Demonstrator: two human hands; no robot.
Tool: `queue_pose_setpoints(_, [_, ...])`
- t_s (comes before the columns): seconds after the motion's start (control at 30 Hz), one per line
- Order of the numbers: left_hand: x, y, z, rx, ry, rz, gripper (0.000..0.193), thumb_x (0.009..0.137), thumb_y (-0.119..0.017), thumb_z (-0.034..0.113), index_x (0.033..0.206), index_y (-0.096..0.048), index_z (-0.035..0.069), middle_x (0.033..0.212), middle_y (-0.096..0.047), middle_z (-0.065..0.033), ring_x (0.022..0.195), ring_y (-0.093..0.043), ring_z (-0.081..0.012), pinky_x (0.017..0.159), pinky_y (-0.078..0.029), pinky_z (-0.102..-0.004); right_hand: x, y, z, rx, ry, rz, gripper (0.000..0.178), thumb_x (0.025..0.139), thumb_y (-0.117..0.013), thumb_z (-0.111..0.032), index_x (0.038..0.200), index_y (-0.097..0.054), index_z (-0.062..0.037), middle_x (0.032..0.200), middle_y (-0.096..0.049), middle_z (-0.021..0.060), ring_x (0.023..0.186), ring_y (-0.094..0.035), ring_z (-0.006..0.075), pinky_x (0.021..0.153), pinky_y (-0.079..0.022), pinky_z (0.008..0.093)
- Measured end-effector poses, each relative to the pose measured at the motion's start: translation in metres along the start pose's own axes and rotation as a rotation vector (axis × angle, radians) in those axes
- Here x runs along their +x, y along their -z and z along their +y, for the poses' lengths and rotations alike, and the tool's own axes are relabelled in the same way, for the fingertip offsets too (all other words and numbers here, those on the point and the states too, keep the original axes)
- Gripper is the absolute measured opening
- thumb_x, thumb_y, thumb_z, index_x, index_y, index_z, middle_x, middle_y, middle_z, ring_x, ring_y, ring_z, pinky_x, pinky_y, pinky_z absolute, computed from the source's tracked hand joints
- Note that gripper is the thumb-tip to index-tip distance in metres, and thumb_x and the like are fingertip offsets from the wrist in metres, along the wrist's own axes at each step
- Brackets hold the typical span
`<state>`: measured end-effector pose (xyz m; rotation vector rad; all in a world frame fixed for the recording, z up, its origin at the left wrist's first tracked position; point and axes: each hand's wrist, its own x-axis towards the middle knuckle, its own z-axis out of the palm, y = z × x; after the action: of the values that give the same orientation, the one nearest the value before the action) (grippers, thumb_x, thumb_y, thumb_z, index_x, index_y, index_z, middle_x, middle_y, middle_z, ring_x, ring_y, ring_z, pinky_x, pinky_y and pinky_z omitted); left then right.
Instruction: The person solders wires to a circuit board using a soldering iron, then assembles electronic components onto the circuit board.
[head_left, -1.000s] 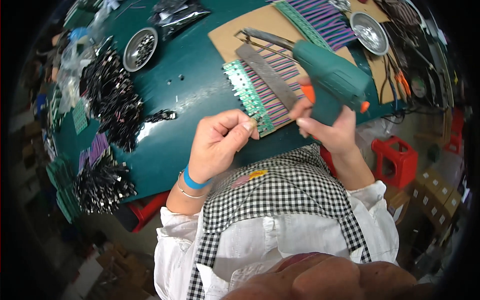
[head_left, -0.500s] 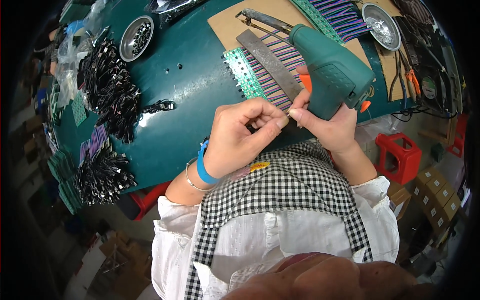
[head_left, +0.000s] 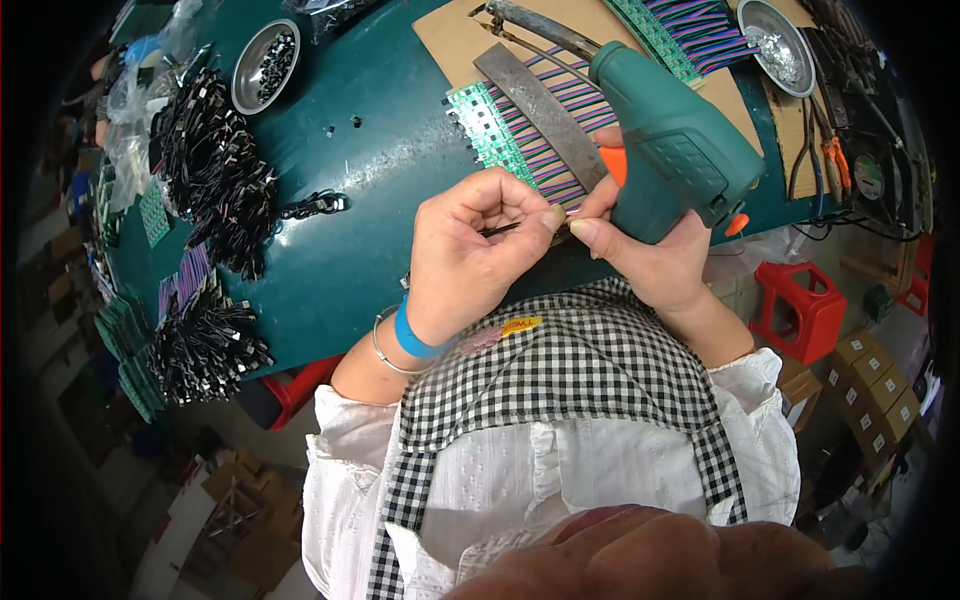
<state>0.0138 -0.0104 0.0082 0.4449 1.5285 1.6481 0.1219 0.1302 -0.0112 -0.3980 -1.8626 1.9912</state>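
My right hand (head_left: 665,260) is wrapped round the handle of a green soldering gun (head_left: 675,140) with an orange trigger. Its thumb and forefinger also meet in a pinch close to my left fingertips; what lies between them is too small to make out. My left hand (head_left: 465,245) is closed, thumb against forefinger, on a thin black cable (head_left: 502,229) that shows inside the palm. Just beyond my hands, a flat metal bar (head_left: 540,112) lies across rows of coloured wires (head_left: 570,98) joined to a green circuit board panel (head_left: 487,125). The gun's tip points away, above the bar.
Cardboard (head_left: 440,45) lies under the panel. Bundles of black cables (head_left: 215,170) cover the table's left side, near a metal bowl of small black parts (head_left: 240,90). Another bowl (head_left: 805,60) and orange-handled pliers (head_left: 838,165) are at the right. A red stool (head_left: 800,300) stands beside the table.
Both hands have shifted slightly left and away from my body. The left fingers have turned so that the black cable shows. The soldering gun has moved a little right.
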Motion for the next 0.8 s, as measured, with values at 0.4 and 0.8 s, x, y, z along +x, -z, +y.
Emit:
queue_pose_setpoints(0.4, [-0.0008,-0.0042,-0.0044,0.099,-0.05,0.033,0.008,0.082,-0.065,-0.002,0.079,-0.058,0.001,0.073,-0.061,0.0016,0.065,-0.05,0.0013,0.054,-0.038,-0.0131,0.0011,-0.0032,-0.0025,0.22,-0.139,0.072,0.057,0.075,-0.067,0.006,0.125,-0.04,0.0065,0.081,-0.062,0.011,0.063,-0.058,0.0099,0.051,-0.046,0.0196])
queue_pose_setpoints(0.8, [-0.0035,-0.0035,0.0029,0.132,-0.144,0.165,0.01,0.082,-0.066,-0.001,0.077,-0.058,0.0,0.072,-0.061,0.0011,0.064,-0.05,0.0006,0.053,-0.04,-0.0135,-0.0037,0.0029,-0.0019,0.073,-0.136,-0.029,0.052,0.076,-0.066,0.009,0.123,-0.046,0.0067,0.095,-0.064,0.0105,0.074,-0.061,0.0096,0.062,-0.051,0.0224])
